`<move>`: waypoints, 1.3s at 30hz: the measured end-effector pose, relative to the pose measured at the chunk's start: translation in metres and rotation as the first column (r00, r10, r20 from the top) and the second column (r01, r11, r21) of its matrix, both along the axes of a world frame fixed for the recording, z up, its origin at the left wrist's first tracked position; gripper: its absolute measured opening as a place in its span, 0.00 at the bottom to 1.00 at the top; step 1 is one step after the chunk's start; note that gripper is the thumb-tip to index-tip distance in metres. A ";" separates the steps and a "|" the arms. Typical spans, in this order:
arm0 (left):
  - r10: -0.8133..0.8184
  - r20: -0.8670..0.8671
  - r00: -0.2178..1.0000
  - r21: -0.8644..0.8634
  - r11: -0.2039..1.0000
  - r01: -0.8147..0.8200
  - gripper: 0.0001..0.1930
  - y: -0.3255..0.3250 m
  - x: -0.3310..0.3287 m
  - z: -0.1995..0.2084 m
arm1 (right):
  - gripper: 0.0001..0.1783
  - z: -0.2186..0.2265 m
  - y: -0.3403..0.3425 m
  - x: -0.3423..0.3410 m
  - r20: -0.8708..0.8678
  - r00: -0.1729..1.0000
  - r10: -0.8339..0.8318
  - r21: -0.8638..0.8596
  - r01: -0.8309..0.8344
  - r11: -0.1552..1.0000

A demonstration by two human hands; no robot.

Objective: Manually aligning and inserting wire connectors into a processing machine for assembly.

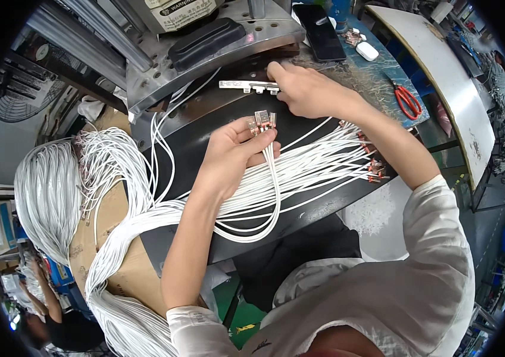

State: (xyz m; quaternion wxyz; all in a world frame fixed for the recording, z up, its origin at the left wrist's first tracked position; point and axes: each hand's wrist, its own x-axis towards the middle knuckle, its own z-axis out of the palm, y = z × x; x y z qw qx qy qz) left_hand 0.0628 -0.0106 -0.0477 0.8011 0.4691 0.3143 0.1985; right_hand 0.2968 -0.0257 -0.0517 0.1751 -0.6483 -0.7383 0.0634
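My left hand (231, 147) is closed around a few white cables, just below their small metal connectors (262, 119), which stick up past my fingertips. From there the held cables (277, 199) loop down over the black work surface. Farther off and to the right, my right hand (309, 90) pinches the right end of a narrow silvery metal bar (233, 84) with small tabs along its near edge. Beneath my hands lies a spread of white cables (312, 163), their ends tipped in orange and metal at the right.
A steel press (205, 74) stands at the far side. Thick cable bundles (47, 190) hang over cardboard (136, 268) on the left. Red-handled pliers (407, 102), a black phone (319, 33) and a white case (367, 51) rest at the right. Another person (65, 321) is at lower left.
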 end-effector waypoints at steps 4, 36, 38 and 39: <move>0.071 -0.109 0.992 0.082 0.995 -0.062 0.11 -0.004 0.006 -0.002 | 0.15 0.011 -0.012 0.002 -0.420 0.906 -0.047 -0.121 -0.005 0.993; 0.113 -0.077 0.991 0.037 0.993 -0.110 0.09 -0.008 0.014 0.001 | 0.16 0.018 -0.031 -0.010 -0.879 0.446 -0.170 -0.294 -0.225 0.929; 0.127 -0.067 0.990 0.032 0.992 -0.125 0.09 -0.007 0.013 0.002 | 0.15 0.020 -0.032 -0.010 -0.865 0.472 -0.173 -0.303 -0.215 0.928; 0.114 -0.031 0.993 0.025 0.993 -0.114 0.09 -0.007 0.013 0.002 | 0.15 0.021 -0.033 -0.009 -0.868 0.477 -0.142 -0.279 -0.231 0.932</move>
